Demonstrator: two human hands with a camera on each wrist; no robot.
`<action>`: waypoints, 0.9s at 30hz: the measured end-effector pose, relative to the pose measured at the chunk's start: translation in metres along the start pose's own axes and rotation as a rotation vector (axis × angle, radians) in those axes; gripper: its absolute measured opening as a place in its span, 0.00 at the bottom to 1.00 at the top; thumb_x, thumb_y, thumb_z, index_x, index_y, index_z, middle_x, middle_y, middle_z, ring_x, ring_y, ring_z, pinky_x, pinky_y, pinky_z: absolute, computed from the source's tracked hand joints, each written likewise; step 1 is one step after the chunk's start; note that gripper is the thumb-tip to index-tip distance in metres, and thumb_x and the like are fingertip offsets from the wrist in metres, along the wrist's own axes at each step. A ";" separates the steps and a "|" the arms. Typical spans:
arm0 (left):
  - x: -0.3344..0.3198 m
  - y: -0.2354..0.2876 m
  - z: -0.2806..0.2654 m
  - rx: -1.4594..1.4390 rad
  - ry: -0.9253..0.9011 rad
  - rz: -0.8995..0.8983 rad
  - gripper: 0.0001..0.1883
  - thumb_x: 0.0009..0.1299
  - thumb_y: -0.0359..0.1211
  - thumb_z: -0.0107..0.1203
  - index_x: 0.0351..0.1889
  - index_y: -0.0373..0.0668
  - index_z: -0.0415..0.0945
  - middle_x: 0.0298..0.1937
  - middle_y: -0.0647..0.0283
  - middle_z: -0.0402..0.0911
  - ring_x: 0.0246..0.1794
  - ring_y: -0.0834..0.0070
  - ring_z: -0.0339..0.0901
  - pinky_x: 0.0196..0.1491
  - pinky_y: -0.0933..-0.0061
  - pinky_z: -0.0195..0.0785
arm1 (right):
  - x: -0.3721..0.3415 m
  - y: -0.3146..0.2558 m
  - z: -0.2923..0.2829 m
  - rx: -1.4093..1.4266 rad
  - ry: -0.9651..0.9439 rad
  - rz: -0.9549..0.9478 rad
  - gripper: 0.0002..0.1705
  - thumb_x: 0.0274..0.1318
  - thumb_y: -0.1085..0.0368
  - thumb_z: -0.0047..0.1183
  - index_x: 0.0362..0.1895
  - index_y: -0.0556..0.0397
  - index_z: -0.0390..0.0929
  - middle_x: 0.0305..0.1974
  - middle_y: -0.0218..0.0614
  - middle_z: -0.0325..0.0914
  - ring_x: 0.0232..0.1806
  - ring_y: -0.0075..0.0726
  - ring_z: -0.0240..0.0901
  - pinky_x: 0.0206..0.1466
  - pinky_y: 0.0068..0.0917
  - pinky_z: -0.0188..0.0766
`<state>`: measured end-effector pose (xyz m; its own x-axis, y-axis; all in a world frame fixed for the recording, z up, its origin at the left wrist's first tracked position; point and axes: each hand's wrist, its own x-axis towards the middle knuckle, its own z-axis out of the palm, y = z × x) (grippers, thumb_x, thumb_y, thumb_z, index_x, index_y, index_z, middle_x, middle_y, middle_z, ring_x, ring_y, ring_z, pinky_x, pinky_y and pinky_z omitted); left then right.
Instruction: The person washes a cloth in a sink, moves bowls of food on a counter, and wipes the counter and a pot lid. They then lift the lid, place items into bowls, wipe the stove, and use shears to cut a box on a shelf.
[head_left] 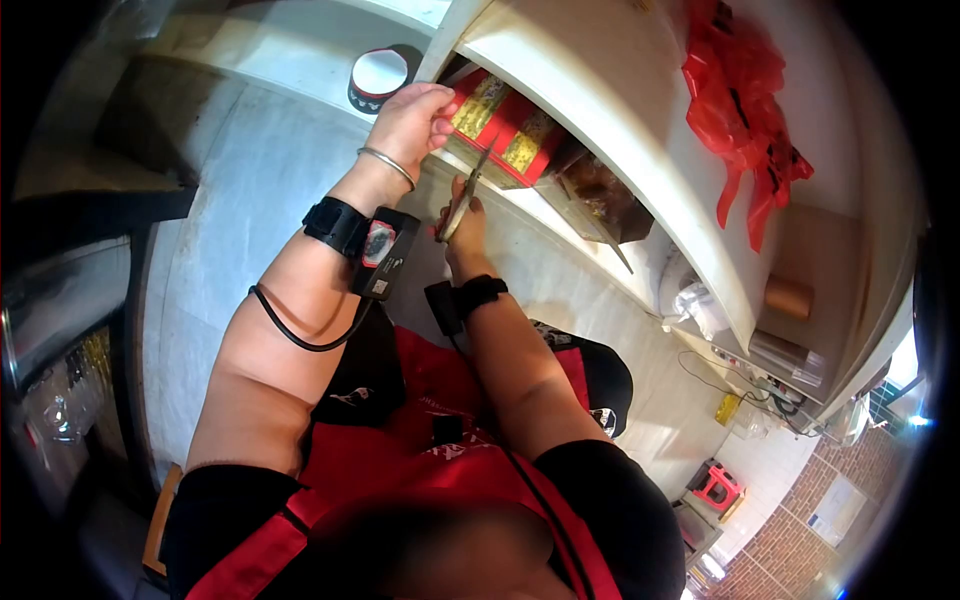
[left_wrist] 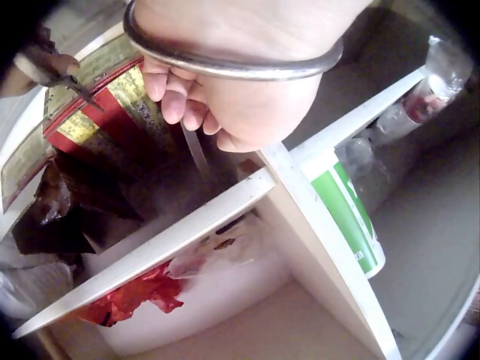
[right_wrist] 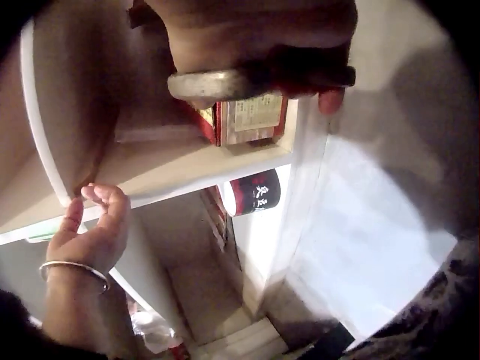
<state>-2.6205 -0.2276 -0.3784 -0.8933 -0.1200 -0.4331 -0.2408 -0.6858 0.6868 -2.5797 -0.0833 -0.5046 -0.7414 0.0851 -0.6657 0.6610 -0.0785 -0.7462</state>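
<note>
My right hand [head_left: 462, 225] grips a pair of metal scissors [head_left: 470, 190], blades pointing up toward red packaging with gold-yellow bands [head_left: 510, 130] on the shelf. The scissors' handle loop [right_wrist: 210, 86] shows below the right hand in the right wrist view. At the packaging's left end is my left hand [head_left: 408, 125], wearing a silver bangle [left_wrist: 232, 69]. Its fingers [right_wrist: 109, 196] bend loosely, and nothing shows between them and the thumb in the right wrist view. A dark cylindrical tub with a pale top [head_left: 378, 75] stands just left of this hand.
A dark brown wrapped bundle [head_left: 605, 195] sits beside the red packaging. Red plastic bags [head_left: 740, 110] lie in the neighbouring shelf compartment. White shelf boards [left_wrist: 225, 196] divide the space, with a green-and-white container [left_wrist: 349, 214] beyond one. A red stool [head_left: 717, 487] stands farther back.
</note>
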 end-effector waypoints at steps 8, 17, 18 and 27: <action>0.001 -0.002 -0.003 0.010 -0.009 0.019 0.06 0.63 0.33 0.50 0.35 0.44 0.71 0.28 0.72 0.73 0.22 0.86 0.67 0.26 0.87 0.60 | 0.008 0.001 0.008 -0.075 0.081 -0.017 0.33 0.47 0.36 0.51 0.24 0.56 0.63 0.15 0.32 0.62 0.11 0.29 0.62 0.12 0.29 0.66; 0.003 -0.004 -0.007 0.067 -0.036 0.043 0.05 0.64 0.33 0.50 0.35 0.42 0.71 0.29 0.70 0.74 0.24 0.85 0.68 0.29 0.85 0.61 | 0.003 -0.005 0.007 0.010 0.032 -0.083 0.30 0.51 0.35 0.45 0.20 0.49 0.61 0.11 0.29 0.56 0.08 0.27 0.55 0.09 0.27 0.56; 0.003 -0.005 -0.007 0.067 -0.033 0.044 0.05 0.64 0.33 0.50 0.35 0.42 0.71 0.29 0.70 0.74 0.24 0.85 0.68 0.29 0.85 0.61 | 0.002 -0.012 0.008 0.020 0.052 -0.061 0.29 0.52 0.35 0.44 0.21 0.49 0.61 0.11 0.29 0.56 0.08 0.28 0.56 0.10 0.28 0.59; -0.002 -0.006 -0.004 0.187 -0.034 0.087 0.06 0.63 0.31 0.50 0.36 0.41 0.71 0.29 0.69 0.73 0.23 0.85 0.66 0.27 0.86 0.60 | 0.018 -0.023 0.006 -0.024 -0.003 -0.090 0.29 0.55 0.37 0.40 0.20 0.48 0.60 0.10 0.30 0.55 0.08 0.28 0.54 0.11 0.28 0.59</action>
<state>-2.6163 -0.2263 -0.3838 -0.9253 -0.1465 -0.3497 -0.2257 -0.5283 0.8185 -2.6089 -0.0856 -0.4994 -0.7981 0.0880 -0.5961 0.5944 -0.0466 -0.8028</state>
